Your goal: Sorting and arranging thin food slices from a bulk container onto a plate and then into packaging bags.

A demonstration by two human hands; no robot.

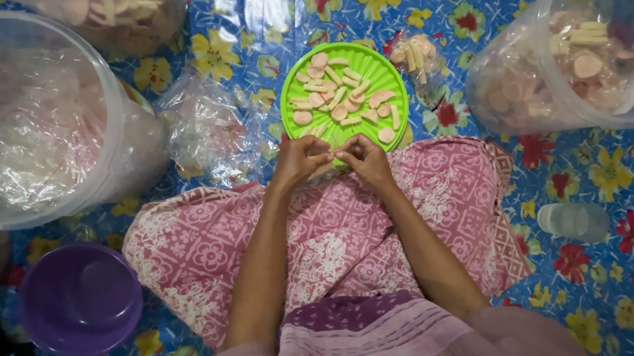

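A round green plate [379, 68] lies on the flowered blue mat just beyond my knees, covered with several pink discs and pale sticks of snack [338, 97]. My left hand [299, 159] and my right hand [364, 157] meet at the plate's near edge, fingertips pinched together between them. Whatever small thing they pinch is hidden by the fingers. Both forearms rest over my pink patterned skirt [338, 231].
A big clear tub [20, 115] lined with plastic bags stands at the left, another tub [593, 39] with pink and pale snacks at the right. A small filled bag [415, 54] lies beside the plate, loose bags [206, 131] at its left. A purple bowl [79, 301] and a clear cup [573, 220] flank my legs.
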